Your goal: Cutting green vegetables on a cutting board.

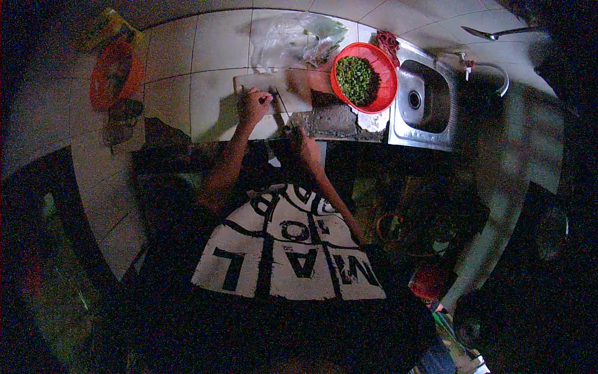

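My right hand [307,148] is closed around the dark handle of a kitchen knife [282,102], whose narrow blade points away from me over a cutting board [296,89]. At the board's left part, my left hand [258,104] has its fingers bent together beside the blade; a small dark piece seems to be at the fingertips, too dim to name. A red plastic colander [390,77] with chopped green vegetable pieces [355,77] stands right of the board. Behind the board lies a clear plastic bag [299,39] with some green stuff inside.
A steel sink [416,99] with a tap [468,65] is at the right, a dark red cloth [387,46] by its back corner. An orange-red basket [112,77] and a yellow bag [112,28] stand at the left. The counter's front edge runs below my hands.
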`<state>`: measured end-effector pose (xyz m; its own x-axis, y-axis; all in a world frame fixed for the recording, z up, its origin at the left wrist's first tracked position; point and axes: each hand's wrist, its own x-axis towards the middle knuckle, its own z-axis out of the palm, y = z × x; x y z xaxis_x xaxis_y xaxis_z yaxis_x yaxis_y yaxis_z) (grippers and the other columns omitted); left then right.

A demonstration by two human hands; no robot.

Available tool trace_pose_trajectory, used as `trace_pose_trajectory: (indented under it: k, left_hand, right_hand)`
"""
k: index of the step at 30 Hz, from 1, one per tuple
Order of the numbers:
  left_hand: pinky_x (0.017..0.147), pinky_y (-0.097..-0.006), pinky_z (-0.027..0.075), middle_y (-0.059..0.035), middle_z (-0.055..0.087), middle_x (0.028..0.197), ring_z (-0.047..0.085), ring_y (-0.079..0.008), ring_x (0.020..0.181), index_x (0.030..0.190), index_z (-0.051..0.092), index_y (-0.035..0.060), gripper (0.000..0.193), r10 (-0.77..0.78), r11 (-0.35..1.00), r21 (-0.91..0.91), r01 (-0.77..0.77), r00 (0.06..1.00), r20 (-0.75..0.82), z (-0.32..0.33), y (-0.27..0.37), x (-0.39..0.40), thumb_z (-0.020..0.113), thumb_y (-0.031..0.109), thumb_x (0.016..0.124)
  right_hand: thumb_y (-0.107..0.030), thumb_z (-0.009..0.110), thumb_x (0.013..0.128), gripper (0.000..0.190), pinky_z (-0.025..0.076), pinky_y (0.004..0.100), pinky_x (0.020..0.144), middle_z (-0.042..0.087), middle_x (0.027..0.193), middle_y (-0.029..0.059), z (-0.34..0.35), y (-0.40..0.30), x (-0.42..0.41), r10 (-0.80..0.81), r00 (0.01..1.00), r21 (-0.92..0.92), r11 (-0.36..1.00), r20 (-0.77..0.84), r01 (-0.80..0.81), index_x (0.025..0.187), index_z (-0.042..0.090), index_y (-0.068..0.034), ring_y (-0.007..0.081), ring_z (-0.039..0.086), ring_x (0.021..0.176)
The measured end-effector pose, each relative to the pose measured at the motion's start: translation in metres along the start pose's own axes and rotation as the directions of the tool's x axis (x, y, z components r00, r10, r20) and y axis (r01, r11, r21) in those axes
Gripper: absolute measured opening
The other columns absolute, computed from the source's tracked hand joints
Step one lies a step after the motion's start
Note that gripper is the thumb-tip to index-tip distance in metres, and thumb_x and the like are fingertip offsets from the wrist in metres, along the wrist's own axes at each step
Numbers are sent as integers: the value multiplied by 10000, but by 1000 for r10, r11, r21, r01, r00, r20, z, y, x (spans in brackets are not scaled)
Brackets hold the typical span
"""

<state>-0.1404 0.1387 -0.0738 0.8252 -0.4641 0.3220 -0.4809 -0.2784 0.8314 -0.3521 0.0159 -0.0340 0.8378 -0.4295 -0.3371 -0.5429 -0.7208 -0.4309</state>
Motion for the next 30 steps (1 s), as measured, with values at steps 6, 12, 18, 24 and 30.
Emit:
trace_pose_trajectory:
  k: [6, 12, 18, 24, 30]
  left_hand:
    - [787, -415, 442, -124, 628, 769, 580, -301, 735, 744, 655, 49, 94, -12, 998, 55, 12, 1000, -12, 14, 6, 5, 698, 123, 704]
    - [771, -399, 448, -127, 617, 733, 580, -295, 732, 729, 650, 40, 84, 52, 997, 51, -49, 996, -66, 11, -15, -3, 685, 105, 689]
    - [761, -382, 444, -119, 616, 744, 572, -286, 726, 709, 628, 34, 73, 149, 987, 66, -147, 989, -17, 15, 0, 8, 673, 90, 692]
    - [691, -356, 461, -113, 604, 747, 580, -270, 701, 708, 624, 38, 81, 130, 990, 71, -123, 986, -100, 19, -9, 0, 674, 102, 707]
    - [644, -345, 468, -106, 586, 714, 587, -235, 695, 722, 632, 36, 100, 173, 983, -37, -179, 977, -126, 12, 15, 8, 688, 118, 708]
  right_hand:
    - [-295, 577, 830, 569, 481, 484, 562, 615, 757, 234, 15, 19, 4, -111, 992, -15, 994, -62, 110, 1345, 351, -204, 394, 617, 675]
    - [-273, 596, 815, 645, 476, 483, 542, 609, 746, 216, -6, -21, -4, 16, 999, -118, 993, 34, -12, 1380, 298, -184, 378, 613, 652]
    - [-288, 615, 802, 710, 461, 479, 517, 595, 711, 208, 34, 9, 9, -117, 977, -151, 984, -178, 91, 1407, 266, -161, 385, 606, 652]
    - [-311, 606, 805, 675, 462, 487, 536, 602, 797, 227, 11, -9, -18, -140, 951, -36, 990, -275, 136, 1391, 306, -160, 392, 605, 675]
    - [-354, 612, 805, 696, 464, 495, 558, 599, 787, 229, 32, 14, 0, 1, 993, -117, 993, -121, -15, 1383, 293, -132, 406, 604, 688]
